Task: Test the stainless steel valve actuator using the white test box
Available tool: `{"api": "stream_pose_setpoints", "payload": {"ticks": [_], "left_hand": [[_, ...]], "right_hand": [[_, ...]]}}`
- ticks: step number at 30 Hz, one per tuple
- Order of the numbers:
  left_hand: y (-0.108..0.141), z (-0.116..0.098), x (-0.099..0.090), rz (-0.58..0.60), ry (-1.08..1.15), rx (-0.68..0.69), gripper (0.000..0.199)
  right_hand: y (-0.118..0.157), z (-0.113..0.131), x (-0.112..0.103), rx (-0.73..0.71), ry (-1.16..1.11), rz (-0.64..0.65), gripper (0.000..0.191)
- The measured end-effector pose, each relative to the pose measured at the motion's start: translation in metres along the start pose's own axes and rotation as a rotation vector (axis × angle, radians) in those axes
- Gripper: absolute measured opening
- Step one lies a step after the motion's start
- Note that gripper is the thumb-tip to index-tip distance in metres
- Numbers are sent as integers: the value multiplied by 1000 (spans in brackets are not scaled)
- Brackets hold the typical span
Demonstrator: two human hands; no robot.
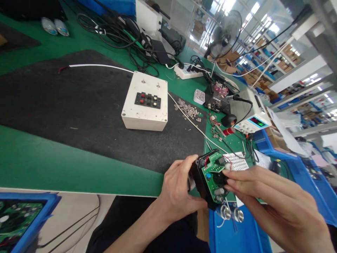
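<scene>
Circuit board (211, 185) sits in a black housing (201, 185) at the tabletop (105, 163) edge, left hand (177, 186) fingers clamped around it; right hand (276, 196) fingers crowd its components, grip unclear. A stray tug could loosen the red wire (206, 161).

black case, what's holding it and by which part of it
The left hand holds the black case by its outer sides. The right hand has fingertips at the board; whether they pinch anything cannot be told.
</scene>
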State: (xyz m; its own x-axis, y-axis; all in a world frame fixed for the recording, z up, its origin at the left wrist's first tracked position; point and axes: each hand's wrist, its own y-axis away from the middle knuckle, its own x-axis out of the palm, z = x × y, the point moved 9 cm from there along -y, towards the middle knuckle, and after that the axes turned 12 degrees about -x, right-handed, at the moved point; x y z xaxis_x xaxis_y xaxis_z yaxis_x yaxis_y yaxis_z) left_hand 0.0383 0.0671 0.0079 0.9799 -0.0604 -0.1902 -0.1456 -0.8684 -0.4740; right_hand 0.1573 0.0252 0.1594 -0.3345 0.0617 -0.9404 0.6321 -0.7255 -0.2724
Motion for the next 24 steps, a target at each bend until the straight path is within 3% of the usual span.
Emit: {"api": "stream_pose_setpoints", "payload": {"ticks": [6,10,14,17,18,22,24], "left_hand": [[0,1,0,2,-15,-26,112],[-1,7,2,32,8,-99,114],[-2,14,2,77,43,-176,117],[-2,14,2,81,33,-181,118],[-1,13,3,75,25,-171,118],[2,13,7,34,30,-166,121],[4,15,5,73,44,-209,121]], "right_hand": [[-3,-2,4,-14,48,32,23],[-4,-2,5,-3,53,-43,25],[18,-5,1,45,47,-300,34],[55,-20,9,241,-46,-591,33],[66,-26,19,318,-124,-659,40],[79,-36,82,537,-444,-703,121],[78,-36,107,624,-550,-702,131]]}}
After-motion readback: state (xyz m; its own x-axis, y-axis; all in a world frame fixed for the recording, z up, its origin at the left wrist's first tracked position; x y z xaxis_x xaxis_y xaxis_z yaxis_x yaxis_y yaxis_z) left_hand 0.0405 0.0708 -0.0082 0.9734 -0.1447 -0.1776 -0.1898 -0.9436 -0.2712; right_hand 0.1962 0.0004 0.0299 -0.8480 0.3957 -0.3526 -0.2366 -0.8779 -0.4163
